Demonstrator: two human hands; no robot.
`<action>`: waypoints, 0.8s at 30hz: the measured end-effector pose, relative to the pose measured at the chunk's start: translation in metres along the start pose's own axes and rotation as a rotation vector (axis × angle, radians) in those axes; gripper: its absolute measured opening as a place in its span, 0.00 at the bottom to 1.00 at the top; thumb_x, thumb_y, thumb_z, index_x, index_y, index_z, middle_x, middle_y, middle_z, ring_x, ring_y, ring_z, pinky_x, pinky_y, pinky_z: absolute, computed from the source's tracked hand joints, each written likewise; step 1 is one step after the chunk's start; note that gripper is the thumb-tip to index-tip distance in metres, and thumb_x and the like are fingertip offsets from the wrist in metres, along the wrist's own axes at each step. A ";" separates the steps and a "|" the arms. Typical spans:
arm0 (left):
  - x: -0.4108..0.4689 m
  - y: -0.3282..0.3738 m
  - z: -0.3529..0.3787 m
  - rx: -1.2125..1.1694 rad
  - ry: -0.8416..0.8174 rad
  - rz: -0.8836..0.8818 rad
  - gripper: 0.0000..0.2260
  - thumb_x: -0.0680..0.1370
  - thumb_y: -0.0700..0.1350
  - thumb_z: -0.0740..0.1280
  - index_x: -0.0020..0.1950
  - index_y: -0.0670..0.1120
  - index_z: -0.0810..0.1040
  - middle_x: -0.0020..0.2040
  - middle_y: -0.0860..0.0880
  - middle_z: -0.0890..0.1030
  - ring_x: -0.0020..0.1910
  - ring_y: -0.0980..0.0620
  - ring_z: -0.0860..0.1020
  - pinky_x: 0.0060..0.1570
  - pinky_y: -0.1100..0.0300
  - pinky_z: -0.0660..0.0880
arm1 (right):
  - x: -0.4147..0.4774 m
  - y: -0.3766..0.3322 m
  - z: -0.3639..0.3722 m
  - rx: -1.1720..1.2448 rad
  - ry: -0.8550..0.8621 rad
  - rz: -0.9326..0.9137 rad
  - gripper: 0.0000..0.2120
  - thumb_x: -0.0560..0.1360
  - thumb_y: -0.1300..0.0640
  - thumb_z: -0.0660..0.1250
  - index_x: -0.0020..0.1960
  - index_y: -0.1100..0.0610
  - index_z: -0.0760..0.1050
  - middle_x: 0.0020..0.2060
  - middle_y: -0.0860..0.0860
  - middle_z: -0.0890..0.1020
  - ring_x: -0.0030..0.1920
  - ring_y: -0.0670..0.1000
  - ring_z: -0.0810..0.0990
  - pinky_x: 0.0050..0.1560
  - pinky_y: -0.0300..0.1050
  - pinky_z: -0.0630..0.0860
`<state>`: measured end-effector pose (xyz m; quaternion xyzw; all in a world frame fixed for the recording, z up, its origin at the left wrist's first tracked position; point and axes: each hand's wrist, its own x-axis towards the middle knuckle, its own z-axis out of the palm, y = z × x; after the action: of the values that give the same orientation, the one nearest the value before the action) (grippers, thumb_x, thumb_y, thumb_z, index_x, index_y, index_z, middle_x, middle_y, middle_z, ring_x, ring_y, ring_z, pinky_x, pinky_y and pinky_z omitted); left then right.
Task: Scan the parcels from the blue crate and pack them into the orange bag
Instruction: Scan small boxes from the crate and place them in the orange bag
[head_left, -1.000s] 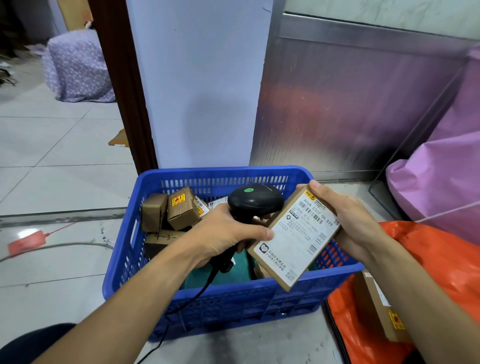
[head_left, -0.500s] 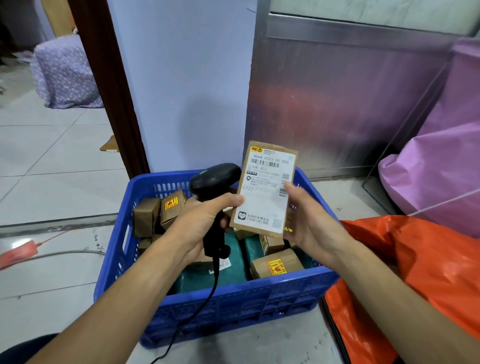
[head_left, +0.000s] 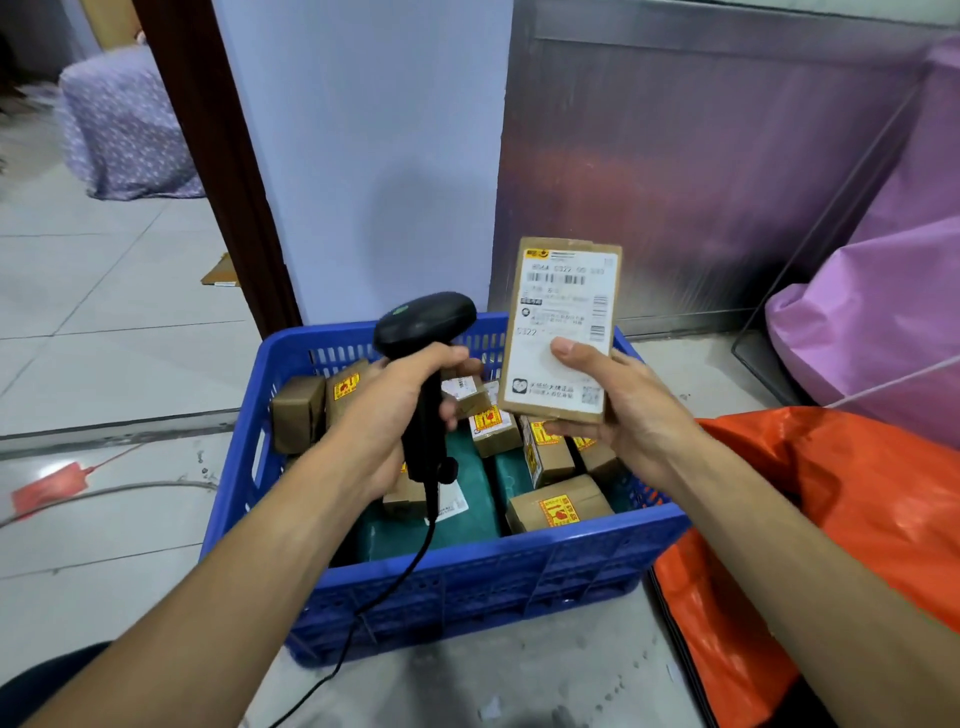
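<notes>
One parcel (head_left: 561, 332) is up for scanning, a flat brown box held upright above the far right corner of the blue crate (head_left: 467, 571), label face toward the camera. Right hand (head_left: 623, 410) grips its lower end, thumb pressed on the label, fingers wrapped behind. Left hand (head_left: 395, 410) is closed round the grip of the black scanner (head_left: 423, 332), which stands just left of the parcel, over the crate's far wall; its cord drops down the crate's near side. Scanner head looks to point away from the camera rather than at the label, though the window itself is not visible, so this is uncertain. To do the step well: swing the head toward the top barcode, keep the thumb clear of the printed codes, hold the box steady and square to the beam. Many small boxes (head_left: 558, 504) lie in the crate on teal packets, so the job is far from finished. Orange bag (head_left: 831, 519) lies open just right of the crate, a short carry for the right hand.
</notes>
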<state>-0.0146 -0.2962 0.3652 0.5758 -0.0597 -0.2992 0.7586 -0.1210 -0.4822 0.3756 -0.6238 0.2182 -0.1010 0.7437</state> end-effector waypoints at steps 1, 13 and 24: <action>0.001 0.003 -0.002 -0.012 0.000 0.013 0.11 0.78 0.44 0.72 0.58 0.40 0.81 0.47 0.45 0.86 0.28 0.53 0.71 0.34 0.57 0.73 | 0.002 -0.002 -0.005 -0.039 0.042 -0.026 0.25 0.69 0.49 0.76 0.63 0.55 0.77 0.51 0.52 0.88 0.50 0.53 0.88 0.44 0.50 0.86; -0.016 0.015 -0.008 0.180 -0.192 0.080 0.14 0.79 0.51 0.70 0.59 0.43 0.83 0.45 0.39 0.86 0.29 0.46 0.74 0.36 0.55 0.73 | 0.025 0.003 -0.059 -0.360 0.247 -0.099 0.22 0.75 0.49 0.75 0.66 0.53 0.74 0.53 0.50 0.87 0.47 0.47 0.88 0.37 0.40 0.82; -0.019 -0.006 0.004 0.221 -0.309 0.046 0.11 0.79 0.46 0.71 0.39 0.43 0.77 0.27 0.46 0.70 0.22 0.51 0.65 0.27 0.59 0.66 | 0.028 0.009 -0.049 -0.541 0.242 -0.146 0.30 0.73 0.44 0.75 0.70 0.53 0.71 0.58 0.50 0.84 0.55 0.51 0.85 0.54 0.51 0.83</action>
<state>-0.0336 -0.2906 0.3661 0.6013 -0.2214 -0.3581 0.6791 -0.1194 -0.5354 0.3550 -0.7966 0.2788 -0.1663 0.5100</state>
